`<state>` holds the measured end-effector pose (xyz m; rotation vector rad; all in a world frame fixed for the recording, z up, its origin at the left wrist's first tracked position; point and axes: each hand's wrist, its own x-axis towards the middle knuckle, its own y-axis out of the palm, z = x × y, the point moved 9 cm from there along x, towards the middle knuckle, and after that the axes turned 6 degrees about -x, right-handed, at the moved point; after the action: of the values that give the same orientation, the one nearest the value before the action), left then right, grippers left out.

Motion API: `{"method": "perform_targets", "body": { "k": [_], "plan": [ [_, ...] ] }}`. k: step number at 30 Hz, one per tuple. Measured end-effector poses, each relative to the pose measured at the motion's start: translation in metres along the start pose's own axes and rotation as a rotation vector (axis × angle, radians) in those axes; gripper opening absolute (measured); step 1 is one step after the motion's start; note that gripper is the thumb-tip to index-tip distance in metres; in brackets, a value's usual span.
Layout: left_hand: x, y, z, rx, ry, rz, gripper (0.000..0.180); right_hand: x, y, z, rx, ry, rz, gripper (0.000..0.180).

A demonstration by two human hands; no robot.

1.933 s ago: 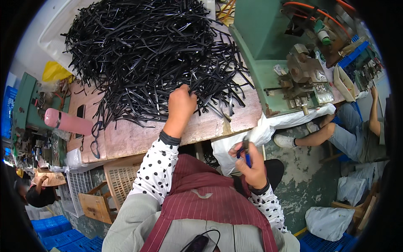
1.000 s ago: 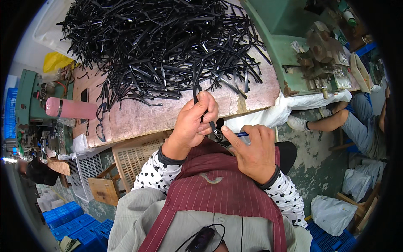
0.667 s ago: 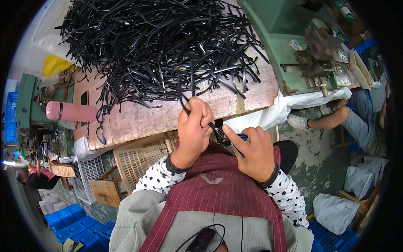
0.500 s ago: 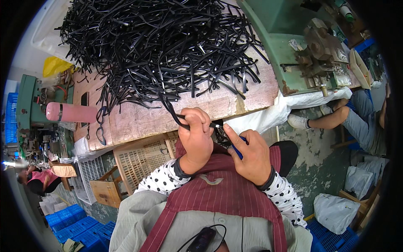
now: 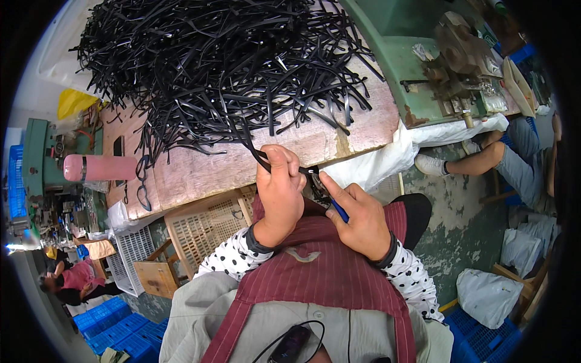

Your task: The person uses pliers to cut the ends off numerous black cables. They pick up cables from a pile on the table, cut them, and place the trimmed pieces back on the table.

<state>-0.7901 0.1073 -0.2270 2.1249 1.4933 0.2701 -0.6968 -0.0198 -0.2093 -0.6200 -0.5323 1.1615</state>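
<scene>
My left hand (image 5: 281,196) is closed around dark eyeglass temples (image 5: 255,151) whose ends stick out past the fingers on both sides. In my right hand (image 5: 363,225) is a slim blue-handled tool (image 5: 340,210), gripped against the palm; its working end is too hard to make out. The right index finger is stretched toward the temple tip by the left hand, at the table's front edge. Beyond both hands, a big heap of black eyeglass temples (image 5: 206,66) covers much of the worn wooden table (image 5: 200,175).
A pink bottle (image 5: 109,168) and a dark glasses frame (image 5: 143,181) lie at the table's left. Green machinery (image 5: 457,66) stands on the right. Below the table edge are a beige basket (image 5: 206,233) and white cloth (image 5: 369,169). Other people sit at far left and right.
The right index finger still points at the temple tip, and both grips look the same. The view has shifted slightly. The person at far left shows more fully.
</scene>
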Motion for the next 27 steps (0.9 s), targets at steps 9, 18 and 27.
{"method": "perform_targets", "body": {
  "k": [9, 18, 27],
  "plan": [
    [0.059, 0.029, 0.010, 0.459, -0.045, 0.171, 0.024, -0.004, -0.018, -0.022, 0.105, 0.082, -0.081, 0.073],
    [0.087, 0.112, 0.010, 1.603, 0.849, 0.319, 0.017, -0.012, -0.015, -0.023, 0.052, 0.042, -0.087, 0.077],
    [0.037, 0.043, 0.010, -0.002, -0.449, 0.411, 0.028, -0.002, -0.032, -0.009, -0.067, -0.088, -0.193, 0.071]
  ]
}}
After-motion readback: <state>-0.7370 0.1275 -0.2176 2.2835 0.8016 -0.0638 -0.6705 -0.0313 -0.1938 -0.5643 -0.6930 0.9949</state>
